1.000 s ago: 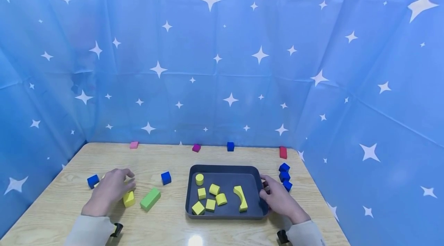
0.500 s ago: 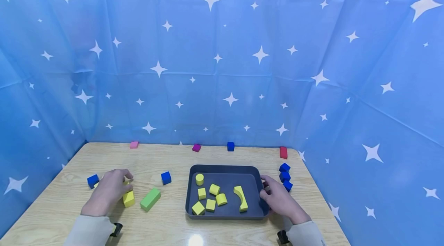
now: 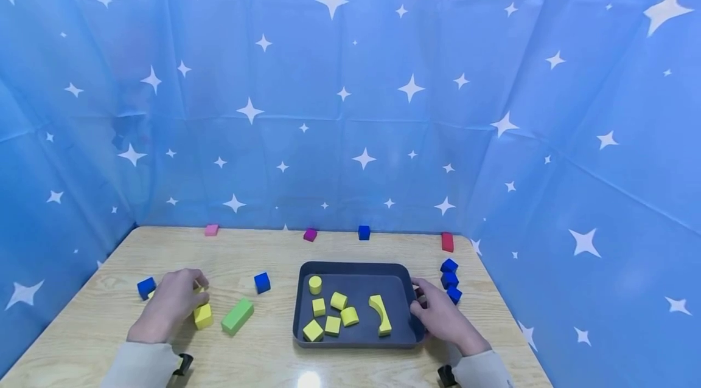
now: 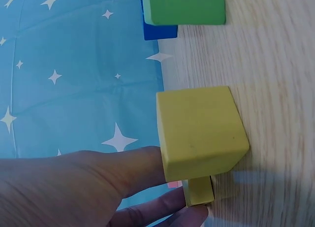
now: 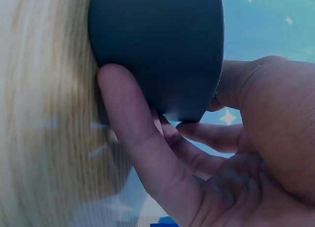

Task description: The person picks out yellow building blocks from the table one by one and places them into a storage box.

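My left hand (image 3: 170,304) is at the left of the table, its fingers curled down at a small yellow block (image 4: 199,191). It pinches that block between thumb and fingers; the thumb tip is hidden behind a nearer yellow cube (image 4: 202,131). That cube stands just right of the hand in the head view, with a green rectangular block (image 3: 238,316) beyond it. My right hand (image 3: 445,317) grips the right wall of a dark grey tray (image 3: 356,344), fingers curled round its side (image 5: 157,45). Several yellow blocks (image 3: 332,325) and a yellow arch (image 3: 380,315) lie in the tray.
One blue cube (image 3: 146,287) sits left of the left hand, another blue cube (image 3: 262,282) left of the tray. Several blue cubes (image 3: 449,280) line the right side. Pink (image 3: 211,230), magenta (image 3: 310,235), blue (image 3: 364,232) and red (image 3: 447,242) blocks stand along the back edge.
The left hand's fingers have drawn in and closed onto the small yellow block. The right hand and the tray stay in place.
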Action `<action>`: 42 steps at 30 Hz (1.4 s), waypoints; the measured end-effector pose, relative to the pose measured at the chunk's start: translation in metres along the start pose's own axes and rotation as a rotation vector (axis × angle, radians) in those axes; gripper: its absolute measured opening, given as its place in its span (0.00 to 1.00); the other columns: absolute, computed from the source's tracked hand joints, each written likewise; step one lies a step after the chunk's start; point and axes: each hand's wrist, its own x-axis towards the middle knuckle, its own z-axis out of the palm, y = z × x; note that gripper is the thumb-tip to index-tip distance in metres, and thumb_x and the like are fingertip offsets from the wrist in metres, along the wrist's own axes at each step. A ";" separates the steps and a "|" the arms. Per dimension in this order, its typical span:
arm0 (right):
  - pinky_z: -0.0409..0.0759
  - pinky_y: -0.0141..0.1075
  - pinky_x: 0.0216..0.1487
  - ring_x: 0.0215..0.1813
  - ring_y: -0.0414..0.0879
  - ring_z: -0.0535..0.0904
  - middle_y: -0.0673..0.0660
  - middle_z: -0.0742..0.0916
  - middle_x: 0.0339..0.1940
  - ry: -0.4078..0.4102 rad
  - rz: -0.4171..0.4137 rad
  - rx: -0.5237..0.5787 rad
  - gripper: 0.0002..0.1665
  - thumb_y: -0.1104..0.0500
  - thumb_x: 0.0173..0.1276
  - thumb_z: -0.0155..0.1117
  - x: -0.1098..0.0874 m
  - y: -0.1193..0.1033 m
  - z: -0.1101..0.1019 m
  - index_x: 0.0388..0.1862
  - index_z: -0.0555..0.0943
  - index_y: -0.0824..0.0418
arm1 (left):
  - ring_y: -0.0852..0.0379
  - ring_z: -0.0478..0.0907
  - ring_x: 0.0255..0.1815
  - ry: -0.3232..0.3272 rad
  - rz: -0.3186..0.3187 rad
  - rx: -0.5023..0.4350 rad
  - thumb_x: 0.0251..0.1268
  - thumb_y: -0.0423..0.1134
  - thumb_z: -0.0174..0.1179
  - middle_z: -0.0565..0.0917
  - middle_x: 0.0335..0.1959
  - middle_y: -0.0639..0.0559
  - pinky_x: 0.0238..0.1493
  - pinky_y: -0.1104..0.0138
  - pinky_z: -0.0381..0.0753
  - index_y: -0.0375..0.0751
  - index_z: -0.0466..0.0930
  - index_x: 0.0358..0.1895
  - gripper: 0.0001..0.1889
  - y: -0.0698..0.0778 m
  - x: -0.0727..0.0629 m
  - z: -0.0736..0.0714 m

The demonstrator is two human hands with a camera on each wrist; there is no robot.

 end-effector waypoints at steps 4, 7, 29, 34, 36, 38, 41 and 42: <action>0.97 0.56 0.59 0.60 0.54 0.91 0.63 0.91 0.65 -0.003 0.006 0.006 0.35 0.66 0.85 0.67 0.001 0.001 0.001 0.88 0.74 0.67 | 0.47 0.89 0.43 -0.011 -0.015 -0.016 0.77 0.30 0.75 0.93 0.47 0.35 0.43 0.51 0.93 0.27 0.91 0.56 0.12 -0.005 0.003 0.000; 0.97 0.56 0.59 0.60 0.54 0.91 0.63 0.91 0.65 -0.002 0.004 0.010 0.36 0.66 0.85 0.67 0.001 0.001 0.001 0.88 0.74 0.67 | 0.47 0.90 0.43 0.002 -0.012 -0.032 0.77 0.31 0.75 0.93 0.47 0.35 0.42 0.51 0.93 0.27 0.91 0.57 0.13 -0.010 0.007 0.001; 0.97 0.54 0.59 0.60 0.53 0.91 0.62 0.91 0.65 -0.013 -0.004 -0.003 0.35 0.65 0.86 0.66 0.005 0.001 0.000 0.88 0.74 0.66 | 0.38 0.91 0.50 0.110 0.067 0.015 0.78 0.32 0.73 0.92 0.54 0.26 0.48 0.46 0.95 0.27 0.90 0.60 0.15 0.018 -0.003 -0.013; 0.96 0.55 0.59 0.60 0.53 0.91 0.62 0.91 0.65 -0.008 -0.011 -0.007 0.35 0.65 0.86 0.66 0.005 0.000 -0.001 0.88 0.74 0.66 | 0.36 0.91 0.50 0.141 0.105 0.026 0.77 0.31 0.74 0.92 0.54 0.26 0.51 0.43 0.96 0.26 0.90 0.60 0.15 0.029 -0.003 -0.011; 0.96 0.55 0.60 0.60 0.53 0.91 0.62 0.91 0.65 -0.008 -0.009 -0.011 0.35 0.65 0.86 0.66 0.004 0.000 -0.001 0.88 0.74 0.66 | 0.34 0.91 0.52 0.158 0.129 0.029 0.76 0.31 0.75 0.92 0.53 0.26 0.54 0.42 0.96 0.26 0.90 0.59 0.15 0.034 -0.004 -0.009; 0.96 0.55 0.60 0.60 0.53 0.91 0.62 0.91 0.65 -0.007 -0.005 -0.011 0.35 0.65 0.86 0.67 0.003 0.001 0.000 0.88 0.74 0.66 | 0.32 0.92 0.53 0.176 0.153 0.033 0.75 0.30 0.76 0.93 0.52 0.28 0.56 0.39 0.95 0.27 0.91 0.58 0.14 0.041 -0.004 -0.006; 0.96 0.56 0.61 0.60 0.53 0.90 0.62 0.91 0.65 -0.007 0.002 -0.009 0.36 0.65 0.85 0.67 0.002 0.002 0.000 0.88 0.74 0.66 | 0.33 0.92 0.53 0.191 0.181 0.025 0.74 0.30 0.77 0.93 0.52 0.29 0.57 0.39 0.95 0.28 0.91 0.58 0.14 0.052 -0.005 -0.001; 0.97 0.56 0.61 0.60 0.53 0.90 0.62 0.91 0.65 -0.008 0.006 -0.008 0.36 0.65 0.85 0.67 0.002 0.002 0.000 0.88 0.74 0.66 | 0.35 0.92 0.53 0.195 0.189 0.021 0.74 0.30 0.77 0.93 0.52 0.30 0.56 0.40 0.96 0.28 0.92 0.58 0.14 0.058 -0.005 0.001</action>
